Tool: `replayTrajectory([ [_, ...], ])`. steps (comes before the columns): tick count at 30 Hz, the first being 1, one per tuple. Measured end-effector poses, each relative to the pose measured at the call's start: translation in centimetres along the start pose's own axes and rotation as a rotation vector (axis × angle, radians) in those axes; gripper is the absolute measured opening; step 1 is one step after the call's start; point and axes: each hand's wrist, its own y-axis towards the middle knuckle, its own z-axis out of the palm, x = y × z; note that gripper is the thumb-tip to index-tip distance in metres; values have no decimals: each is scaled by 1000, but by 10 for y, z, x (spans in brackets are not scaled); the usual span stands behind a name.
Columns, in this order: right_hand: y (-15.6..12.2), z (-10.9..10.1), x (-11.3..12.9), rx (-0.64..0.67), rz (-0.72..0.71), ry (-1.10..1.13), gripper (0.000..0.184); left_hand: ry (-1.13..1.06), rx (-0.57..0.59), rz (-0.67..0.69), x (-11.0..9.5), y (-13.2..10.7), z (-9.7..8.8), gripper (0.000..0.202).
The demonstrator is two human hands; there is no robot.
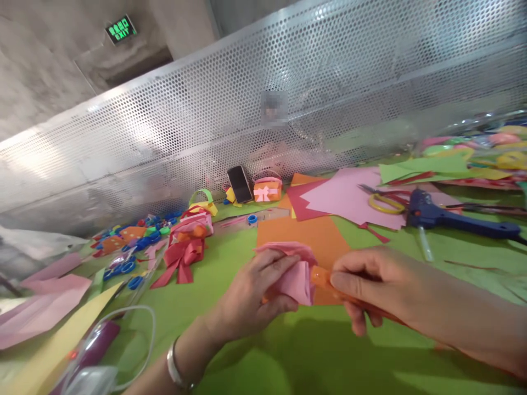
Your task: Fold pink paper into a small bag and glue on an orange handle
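My left hand [261, 282] is closed around a small folded pink piece [302, 282], paper or felt, with layered edges facing right. In my right hand [370, 280] I pinch a narrow orange strip [323, 277]; its thick front end touches or nearly touches the pink piece's right edge. The strip's tail runs back under my palm, partly hidden by the fingers. Beneath both hands lies a flat orange sheet [304, 236] on the green table cover [230, 362].
A blue glue gun [457, 219] and yellow-handled scissors [387, 204] lie at the right beside pink sheets [346, 192]. Behind stand a phone [239, 184] and a small orange bag [267, 191]. Left are a red bow [181, 262], blue rings [123, 266] and a purple device [99, 343] with a white cable.
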Motion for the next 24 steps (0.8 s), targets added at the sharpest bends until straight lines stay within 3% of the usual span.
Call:
replayTrajectory([
  [17,7,10,-5,-43,138,81,19,16,47,27,1,1,7,61],
  [24,5,15,-4,-52,156,33,16,131,91,42,-4,1,8,63],
])
